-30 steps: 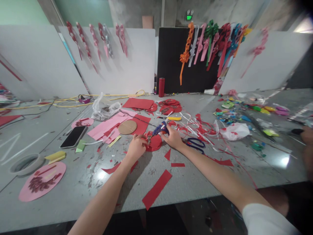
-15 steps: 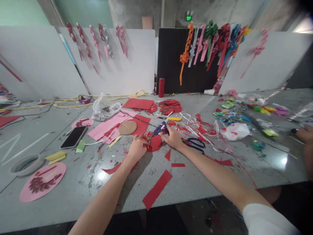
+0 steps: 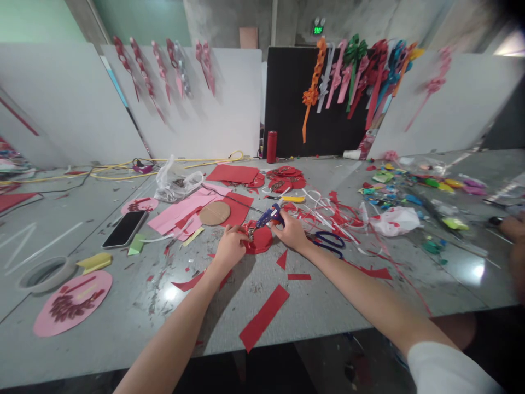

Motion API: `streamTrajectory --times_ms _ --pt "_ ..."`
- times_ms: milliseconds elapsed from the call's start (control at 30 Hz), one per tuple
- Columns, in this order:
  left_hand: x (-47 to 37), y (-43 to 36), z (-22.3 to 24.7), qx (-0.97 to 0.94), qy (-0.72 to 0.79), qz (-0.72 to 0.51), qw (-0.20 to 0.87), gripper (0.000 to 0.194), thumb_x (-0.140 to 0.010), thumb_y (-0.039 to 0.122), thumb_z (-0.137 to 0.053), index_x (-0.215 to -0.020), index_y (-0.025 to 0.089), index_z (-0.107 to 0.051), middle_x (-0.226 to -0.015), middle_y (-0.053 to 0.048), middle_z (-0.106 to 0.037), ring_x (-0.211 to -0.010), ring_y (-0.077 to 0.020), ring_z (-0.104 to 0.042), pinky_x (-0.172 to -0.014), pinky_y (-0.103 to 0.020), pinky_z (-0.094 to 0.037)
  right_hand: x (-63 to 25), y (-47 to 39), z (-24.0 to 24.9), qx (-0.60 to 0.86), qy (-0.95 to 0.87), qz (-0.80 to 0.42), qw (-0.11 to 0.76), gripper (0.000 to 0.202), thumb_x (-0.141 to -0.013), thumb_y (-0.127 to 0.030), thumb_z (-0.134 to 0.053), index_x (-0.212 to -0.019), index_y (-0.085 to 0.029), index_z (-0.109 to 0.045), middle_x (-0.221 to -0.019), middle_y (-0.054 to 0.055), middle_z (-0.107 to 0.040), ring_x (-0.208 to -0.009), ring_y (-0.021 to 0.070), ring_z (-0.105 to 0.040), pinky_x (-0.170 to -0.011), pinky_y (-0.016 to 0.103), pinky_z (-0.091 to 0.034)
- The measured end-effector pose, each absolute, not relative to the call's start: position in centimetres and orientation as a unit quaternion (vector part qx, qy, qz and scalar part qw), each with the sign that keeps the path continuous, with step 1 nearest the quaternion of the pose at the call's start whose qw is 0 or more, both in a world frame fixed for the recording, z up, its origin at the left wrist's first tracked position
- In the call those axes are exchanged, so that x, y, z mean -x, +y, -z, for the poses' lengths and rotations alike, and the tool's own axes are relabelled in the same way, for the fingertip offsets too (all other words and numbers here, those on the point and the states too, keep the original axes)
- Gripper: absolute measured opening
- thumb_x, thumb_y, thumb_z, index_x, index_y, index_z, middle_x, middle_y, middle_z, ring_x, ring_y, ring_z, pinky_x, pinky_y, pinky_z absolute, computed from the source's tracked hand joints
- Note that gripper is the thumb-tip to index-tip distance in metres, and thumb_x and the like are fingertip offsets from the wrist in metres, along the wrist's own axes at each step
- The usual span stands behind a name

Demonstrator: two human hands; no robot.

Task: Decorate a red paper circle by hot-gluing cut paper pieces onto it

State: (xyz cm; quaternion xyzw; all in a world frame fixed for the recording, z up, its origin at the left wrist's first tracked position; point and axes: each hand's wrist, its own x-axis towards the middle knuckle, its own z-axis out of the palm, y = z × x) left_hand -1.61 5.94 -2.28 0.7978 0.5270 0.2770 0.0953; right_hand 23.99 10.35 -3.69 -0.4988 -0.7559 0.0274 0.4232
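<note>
My right hand (image 3: 290, 231) is closed round the handle of a blue glue gun (image 3: 270, 214), whose nozzle points down and left. Under the nozzle lies a red paper circle (image 3: 261, 241) with small brownish pieces along its upper left part. My left hand (image 3: 230, 246) has curled fingers pressed together at the circle's left edge, fingertips by those pieces; exactly what they pinch is partly hidden. Just beyond my left hand is a round cardboard disc (image 3: 214, 213). Blue-handled scissors (image 3: 328, 241) lie right of my right wrist, their blades partly hidden.
Red scraps (image 3: 264, 317) lie in front. To the left are a phone (image 3: 124, 229), a tape roll (image 3: 47, 274) and a decorated pink oval (image 3: 74, 306). Behind stand a yellow cutter (image 3: 293, 200) and a red bottle (image 3: 272, 146). Another person's hand (image 3: 511, 227) shows at far right.
</note>
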Motion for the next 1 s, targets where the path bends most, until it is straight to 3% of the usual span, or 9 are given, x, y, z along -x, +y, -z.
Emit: streamTrajectory --times_ms 500,1000 --pt "1.34 5.97 2.55 -0.806 0.517 -0.273 0.096 0.051 -0.072 0.0 -0.051 -0.094 0.029 -0.087 -0.118 -0.006 -0.073 -0.111 -0.0277 -0.057 -0.105 -0.044 -0.052 -23.93 10.16 3.44 0.503 -0.756 -0.031 0.418 0.02 -0.094 -0.042 -0.064 -0.098 -0.023 -0.058 -0.085 0.003 -0.068 -0.076 0.0217 -0.065 -0.071 0.03 -0.046" --pt "1.6 6.09 2.57 -0.799 0.52 -0.287 0.097 0.055 -0.072 -0.002 -0.049 -0.098 0.028 -0.087 -0.114 -0.006 -0.072 -0.11 -0.026 -0.058 -0.102 -0.039 -0.053 -23.97 10.31 3.71 0.5 -0.754 -0.026 0.424 0.023 -0.093 -0.042 -0.066 -0.101 -0.022 -0.06 -0.087 0.004 -0.069 -0.079 0.0226 -0.066 -0.072 0.03 -0.046"
